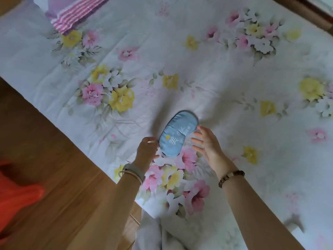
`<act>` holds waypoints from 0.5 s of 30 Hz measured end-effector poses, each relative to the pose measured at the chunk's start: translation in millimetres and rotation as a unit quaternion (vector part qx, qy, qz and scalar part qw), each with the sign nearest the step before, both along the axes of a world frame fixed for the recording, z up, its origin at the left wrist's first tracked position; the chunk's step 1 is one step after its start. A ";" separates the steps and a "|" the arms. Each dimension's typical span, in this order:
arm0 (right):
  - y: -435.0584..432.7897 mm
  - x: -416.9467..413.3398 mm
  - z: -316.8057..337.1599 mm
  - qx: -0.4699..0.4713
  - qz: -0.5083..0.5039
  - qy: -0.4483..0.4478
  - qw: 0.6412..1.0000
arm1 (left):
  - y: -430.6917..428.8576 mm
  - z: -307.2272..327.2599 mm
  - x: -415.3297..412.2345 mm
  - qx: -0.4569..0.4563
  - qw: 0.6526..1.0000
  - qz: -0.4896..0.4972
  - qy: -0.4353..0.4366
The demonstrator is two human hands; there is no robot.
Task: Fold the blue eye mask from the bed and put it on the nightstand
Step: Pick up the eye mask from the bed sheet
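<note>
Both forearms reach in from the near edge of the bed (234, 73), a bracelet on each wrist. The left hand (146, 150) is curled, its fingertips drawn together at the near left rim of the eye mask (177, 134); it seems to pinch the rim or the strap there, though the blur leaves the contact uncertain. The right hand (207, 141) is open, fingers spread and slightly bent, palm turned toward the mask's right side and just beside it, not clearly touching. The mask lies flat and unfolded on the flowered sheet, printed side up, its long axis running away from the person and a little to the right. The step in hand is judged to be the fold: one end should be lifted and carried over onto the other so the rounded edges meet, the opposite hand pinning the middle as a hinge and keeping the strap tucked inside. Beyond, a striped pillow (75, 13) rests at the far left. No nightstand is in view.
</note>
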State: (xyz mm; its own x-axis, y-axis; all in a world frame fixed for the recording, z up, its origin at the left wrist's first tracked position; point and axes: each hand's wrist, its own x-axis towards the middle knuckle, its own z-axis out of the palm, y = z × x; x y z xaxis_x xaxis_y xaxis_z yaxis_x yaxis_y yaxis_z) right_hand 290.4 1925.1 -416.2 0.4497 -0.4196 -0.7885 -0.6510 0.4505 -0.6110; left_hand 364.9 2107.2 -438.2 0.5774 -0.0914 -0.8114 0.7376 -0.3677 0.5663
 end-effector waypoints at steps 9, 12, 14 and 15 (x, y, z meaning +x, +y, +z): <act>-17.6 26.9 -53.6 -0.121 -0.027 -0.027 0.992 | -2.6 -44.3 1.2 -0.014 0.997 -0.063 -0.045; -21.2 35.7 -59.5 -0.136 0.028 -0.013 0.990 | -1.0 -45.5 4.5 -0.018 0.993 -0.105 -0.050; -20.8 40.3 -60.6 -0.130 0.051 0.005 0.990 | -1.2 -44.1 6.3 -0.022 0.990 -0.131 -0.047; -20.3 41.7 -60.4 -0.125 0.053 0.008 0.991 | -1.4 -43.4 7.7 -0.021 0.989 -0.141 -0.047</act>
State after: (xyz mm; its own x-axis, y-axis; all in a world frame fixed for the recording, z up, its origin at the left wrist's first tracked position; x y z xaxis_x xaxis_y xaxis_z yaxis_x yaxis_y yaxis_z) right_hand 332.1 1904.8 -476.6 0.4904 -0.5539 -0.6729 -0.6963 0.2153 -0.6847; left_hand 372.5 2105.8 -481.6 0.5967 -0.2915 -0.7477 0.5526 -0.5264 0.6462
